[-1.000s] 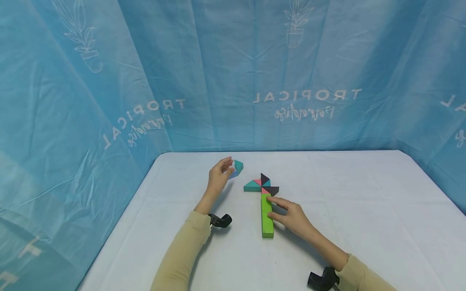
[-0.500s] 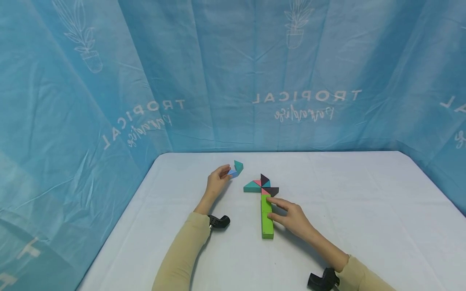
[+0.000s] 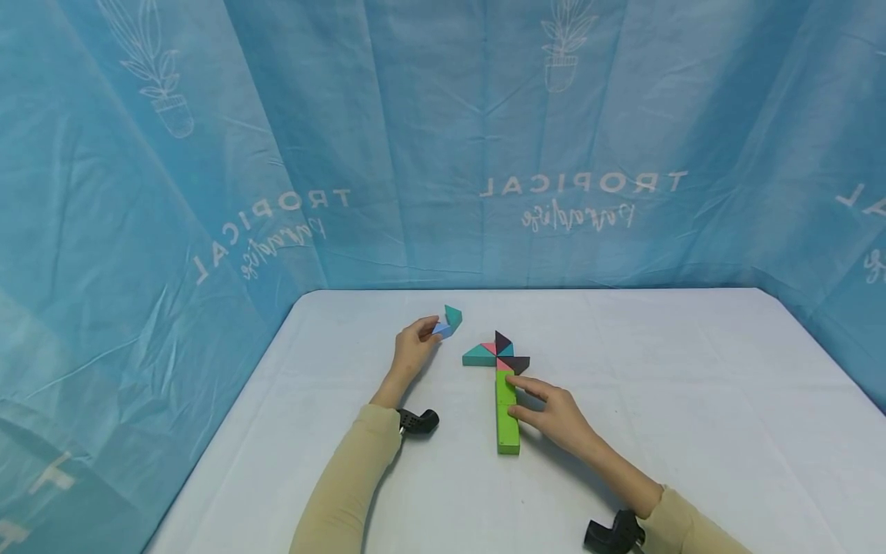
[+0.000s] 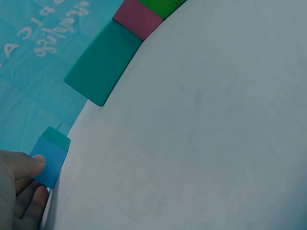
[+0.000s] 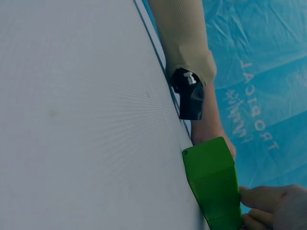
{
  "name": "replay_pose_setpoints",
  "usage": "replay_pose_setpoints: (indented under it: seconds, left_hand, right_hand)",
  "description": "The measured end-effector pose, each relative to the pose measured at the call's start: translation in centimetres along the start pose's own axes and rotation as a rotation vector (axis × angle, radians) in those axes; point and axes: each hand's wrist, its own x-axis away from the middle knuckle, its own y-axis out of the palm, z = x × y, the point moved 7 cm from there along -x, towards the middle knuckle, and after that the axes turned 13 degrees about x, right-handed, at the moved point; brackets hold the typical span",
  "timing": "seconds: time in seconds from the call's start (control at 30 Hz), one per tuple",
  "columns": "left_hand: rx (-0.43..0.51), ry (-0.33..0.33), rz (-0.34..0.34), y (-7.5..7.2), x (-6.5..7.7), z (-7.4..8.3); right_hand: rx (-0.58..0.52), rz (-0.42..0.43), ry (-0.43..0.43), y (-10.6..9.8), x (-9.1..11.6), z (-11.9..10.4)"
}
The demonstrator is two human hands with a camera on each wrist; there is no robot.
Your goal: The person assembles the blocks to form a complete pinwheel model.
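My left hand (image 3: 411, 348) pinches a small blue block (image 3: 441, 330) on the table's left side; in the left wrist view the thumb lies on the blue face. A teal block (image 3: 454, 318) touches its far end. To the right lies a pinwheel shape with a teal triangular block (image 3: 477, 356), dark blocks (image 3: 517, 363) and pink blocks (image 3: 504, 365). A column of green blocks (image 3: 508, 437) runs from it toward me. My right hand (image 3: 564, 419) rests its thumb and index fingertips along the column's right edge. The right wrist view shows the green column's end (image 5: 211, 163) beside that hand.
A white cloth covers the table (image 3: 692, 385). Blue printed curtains (image 3: 443, 138) hang behind it and at both sides. Black wrist cameras (image 3: 419, 422) stick out from both tan sleeves (image 3: 346, 485).
The left hand has come down and slightly nearer, from just above the blue block to pinching its end. My right hand and the arranged blocks stay in place.
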Motion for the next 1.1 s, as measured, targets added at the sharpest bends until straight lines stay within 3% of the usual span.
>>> replay_pose_setpoints:
  seconds: [0.37,0.67,1.1]
  left_hand:
    - [-0.018,-0.002,0.030,-0.8,0.6,-0.1]
    - [0.005,0.025,0.030,-1.4,1.0,0.9]
    - [0.066,0.110,-0.025,0.2,2.4,3.2]
  right_hand:
    - [-0.006,0.005,-0.009,0.2,0.1,0.1]
    - [0.000,-0.003,0.016,0.1,0.1,0.2]
    - [-0.002,0.001,0.022,0.1,-0.1,0.3]
